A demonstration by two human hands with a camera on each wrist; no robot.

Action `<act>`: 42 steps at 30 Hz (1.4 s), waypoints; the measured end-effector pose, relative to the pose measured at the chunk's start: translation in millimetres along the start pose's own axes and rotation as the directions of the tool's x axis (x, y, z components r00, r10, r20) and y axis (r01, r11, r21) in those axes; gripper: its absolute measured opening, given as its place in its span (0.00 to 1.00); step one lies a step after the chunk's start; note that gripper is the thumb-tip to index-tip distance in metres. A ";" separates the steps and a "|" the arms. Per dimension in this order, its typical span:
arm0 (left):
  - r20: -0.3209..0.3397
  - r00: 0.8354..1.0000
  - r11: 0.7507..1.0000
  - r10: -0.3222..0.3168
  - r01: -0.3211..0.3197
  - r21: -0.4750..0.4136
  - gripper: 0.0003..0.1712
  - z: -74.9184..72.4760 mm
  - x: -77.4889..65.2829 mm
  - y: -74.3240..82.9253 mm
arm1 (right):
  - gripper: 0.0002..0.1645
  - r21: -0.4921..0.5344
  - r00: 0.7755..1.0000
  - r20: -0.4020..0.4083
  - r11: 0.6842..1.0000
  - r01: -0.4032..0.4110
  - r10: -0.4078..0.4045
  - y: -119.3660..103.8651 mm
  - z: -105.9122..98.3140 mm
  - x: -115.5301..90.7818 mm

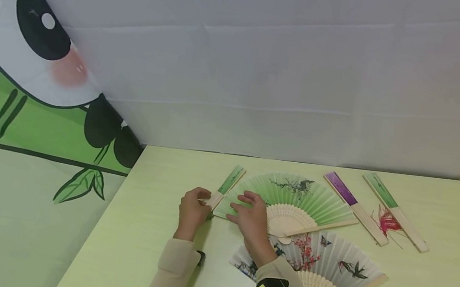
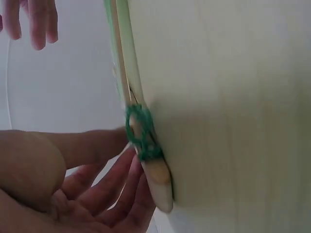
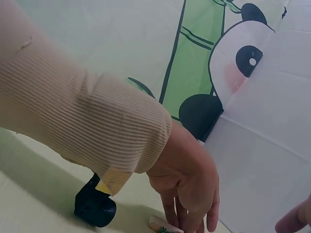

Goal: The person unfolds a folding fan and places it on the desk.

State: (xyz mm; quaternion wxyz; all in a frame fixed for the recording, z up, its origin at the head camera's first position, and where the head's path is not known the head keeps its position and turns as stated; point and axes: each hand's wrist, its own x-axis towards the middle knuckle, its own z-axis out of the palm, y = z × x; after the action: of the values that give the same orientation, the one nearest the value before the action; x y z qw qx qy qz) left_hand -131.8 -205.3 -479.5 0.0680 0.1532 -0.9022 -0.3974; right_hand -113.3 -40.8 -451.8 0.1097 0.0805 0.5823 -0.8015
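A: Landmark: the open green fan (image 1: 289, 193) on the desk (image 1: 152, 191). Left grip (image 1: 193, 209)?

B: Just left of the open green fan, pinching the wooden end of a folded green fan (image 1: 231, 180). In the head view the fingers hide its lower tip.

A: Close views?

B: Left wrist shows that tip, with a green cord (image 2: 140, 128); the upper length runs out of frame. Finger contact is blurred, so the pinch seems light, no more than that. Right wrist crops it at the bottom edge: a stub and some cord.

A: Right grip (image 1: 255, 223)?

B: Released, fingers loosely spread over the open green fan's left part. Touching or not, can't tell.

A: Remaining items?

B: Below the open green fan, a white flowered fan (image 1: 356, 266), partly covered by it and by the right forearm. To its right, a purple folded fan (image 1: 355, 205), then another green one (image 1: 382, 192); a red tassel (image 1: 387, 222) between, partly hidden.
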 end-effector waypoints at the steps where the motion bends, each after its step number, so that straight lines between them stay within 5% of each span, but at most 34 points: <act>1: 0.010 1.000 1.000 -0.003 0.003 0.005 0.20 -0.4 -0.6 0.4 | 0.30 -0.006 1.000 0.000 1.000 0.004 -0.004 0.4 0.1 0.5; 13: 0.063 0.998 0.997 -0.005 0.000 0.074 0.20 -6.4 -2.6 0.5 | 0.28 -0.008 1.000 0.018 1.000 -0.004 0.004 0.3 5.2 0.6; 21: 0.012 0.998 0.998 -0.059 0.058 0.005 0.22 -11.2 -1.2 -5.9 | 0.27 -0.006 1.000 0.022 1.000 0.009 -0.008 2.6 9.1 1.8; 26: 0.043 0.998 0.992 -0.051 0.056 -0.113 0.21 -16.5 -4.0 -6.5 | 0.26 -0.011 1.000 0.016 1.000 0.005 -0.005 4.3 12.7 3.9; 34: 0.156 0.980 0.911 -0.120 0.172 -0.374 0.21 -20.0 -13.8 7.4 | 0.28 -0.104 1.000 0.002 0.995 0.007 -0.007 7.6 18.6 15.8; 42: 0.312 0.948 0.850 -0.069 0.220 -0.480 0.24 -16.2 -21.4 12.5 | 0.23 -0.198 0.999 0.030 0.979 0.045 -0.040 9.4 14.2 22.7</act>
State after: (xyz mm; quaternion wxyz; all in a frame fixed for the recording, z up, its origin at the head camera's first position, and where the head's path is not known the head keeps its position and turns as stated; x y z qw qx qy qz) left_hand -110.5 -201.6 -459.3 -0.0542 0.1394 -0.7513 -0.6427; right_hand -132.6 -59.0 -461.8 0.1076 0.0462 0.6596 -0.7425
